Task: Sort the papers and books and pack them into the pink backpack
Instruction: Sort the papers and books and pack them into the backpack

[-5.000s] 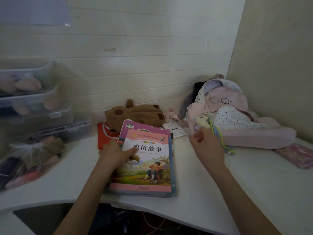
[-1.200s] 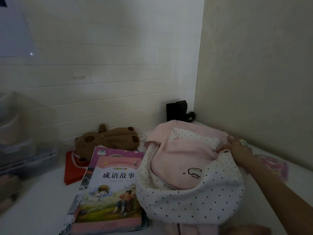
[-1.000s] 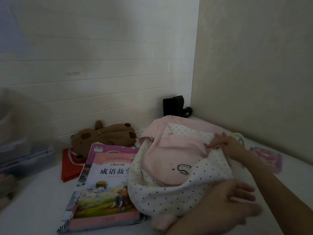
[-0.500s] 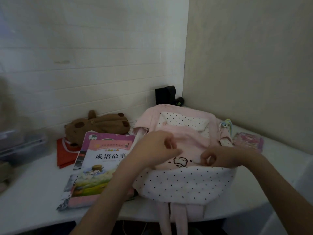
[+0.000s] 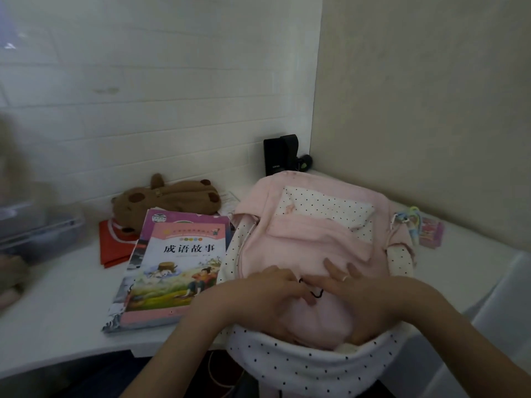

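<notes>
The pink backpack, with white black-dotted trim, lies flat on the white desk and hangs over its front edge. My left hand and my right hand both grip its soft pink front panel near the dotted rim, fingers pressed into the fabric. Left of the backpack lies a stack of books, touching its side. The top one has a pink cover with a painted scene, and a purple book shows beneath it. Red paper sticks out under the stack.
A brown plush case lies behind the books against the wall. A black device stands in the corner. A pink card pack and a dangling charm lie right of the backpack. Blurred clear bins stand far left.
The backpack has been pulled from the corner to the desk's front edge and laid flat. My left hand left the books, and both hands have moved down onto the front panel.
</notes>
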Tool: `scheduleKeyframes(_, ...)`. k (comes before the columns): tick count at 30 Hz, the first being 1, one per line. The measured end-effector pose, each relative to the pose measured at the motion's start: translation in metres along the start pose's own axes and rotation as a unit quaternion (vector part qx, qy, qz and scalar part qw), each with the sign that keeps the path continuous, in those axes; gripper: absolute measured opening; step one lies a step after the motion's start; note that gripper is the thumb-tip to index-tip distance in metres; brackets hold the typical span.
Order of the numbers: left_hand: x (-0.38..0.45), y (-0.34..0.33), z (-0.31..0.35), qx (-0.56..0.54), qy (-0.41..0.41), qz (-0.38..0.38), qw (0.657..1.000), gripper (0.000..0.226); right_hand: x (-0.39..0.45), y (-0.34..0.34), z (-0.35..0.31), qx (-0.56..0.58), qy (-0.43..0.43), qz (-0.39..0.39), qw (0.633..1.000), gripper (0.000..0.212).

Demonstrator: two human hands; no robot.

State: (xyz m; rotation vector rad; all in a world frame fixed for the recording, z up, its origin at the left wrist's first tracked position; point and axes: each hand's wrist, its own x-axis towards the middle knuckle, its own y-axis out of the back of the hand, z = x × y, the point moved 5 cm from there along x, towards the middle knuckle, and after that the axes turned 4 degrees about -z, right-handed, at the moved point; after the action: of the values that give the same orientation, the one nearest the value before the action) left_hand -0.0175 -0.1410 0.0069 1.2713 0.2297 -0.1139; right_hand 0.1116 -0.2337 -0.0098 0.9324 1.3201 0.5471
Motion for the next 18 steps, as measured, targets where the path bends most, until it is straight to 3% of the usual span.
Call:
scheduleKeyframes(2,-0.004,0.006,0.001,-0.022,-0.017,0.029,0.999,0.060,-0.004,0.008,-0.003,0.033,0.012,0.068,0.997,0.079)
scheduleKeyframes(3,-0.005,0.011,0.001,-0.038,-0.027,0.058,0.997,0.061,-0.008,0.020,-0.004,0.037,0.029,0.146,0.988,0.057)
scheduleKeyframes(4,-0.008,0.017,0.001,-0.061,-0.032,0.105,0.992,0.064,-0.013,0.034,-0.004,0.041,0.032,0.234,0.971,0.036)
scheduleKeyframes(6,-0.015,0.029,0.001,-0.095,-0.016,0.242,0.966,0.082,-0.028,0.064,0.003,0.047,-0.005,0.390,0.919,0.014)
scheduleKeyframes(8,-0.028,0.041,0.005,-0.049,0.024,0.433,0.900,0.082,-0.045,0.091,0.016,0.072,-0.037,0.531,0.844,0.013)
scheduleKeyframes(10,-0.043,0.043,0.021,0.040,-0.003,0.593,0.804,0.048,-0.062,0.114,0.027,0.091,-0.059,0.630,0.769,0.014)
scheduleKeyframes(11,-0.042,0.040,0.028,0.078,-0.038,0.613,0.786,0.029,-0.068,0.124,0.029,0.087,-0.066,0.659,0.744,0.014)
scheduleKeyframes(12,-0.033,0.035,0.035,0.111,-0.071,0.584,0.801,0.018,-0.073,0.133,0.028,0.078,-0.063,0.683,0.723,0.015)
scheduleKeyframes(13,-0.018,0.032,0.037,0.123,-0.084,0.515,0.844,0.014,-0.079,0.139,0.024,0.072,-0.049,0.708,0.701,0.016)
scheduleKeyframes(15,0.018,0.026,0.028,0.072,-0.032,0.359,0.930,0.024,-0.091,0.145,0.012,0.086,-0.005,0.756,0.649,0.023)
scheduleKeyframes(16,0.035,0.025,0.021,0.053,-0.005,0.315,0.947,0.033,-0.097,0.147,0.006,0.098,0.020,0.775,0.624,0.026)
scheduleKeyframes(18,0.064,0.038,0.007,0.032,0.014,0.309,0.951,0.052,-0.104,0.149,-0.002,0.109,0.066,0.793,0.595,0.028)
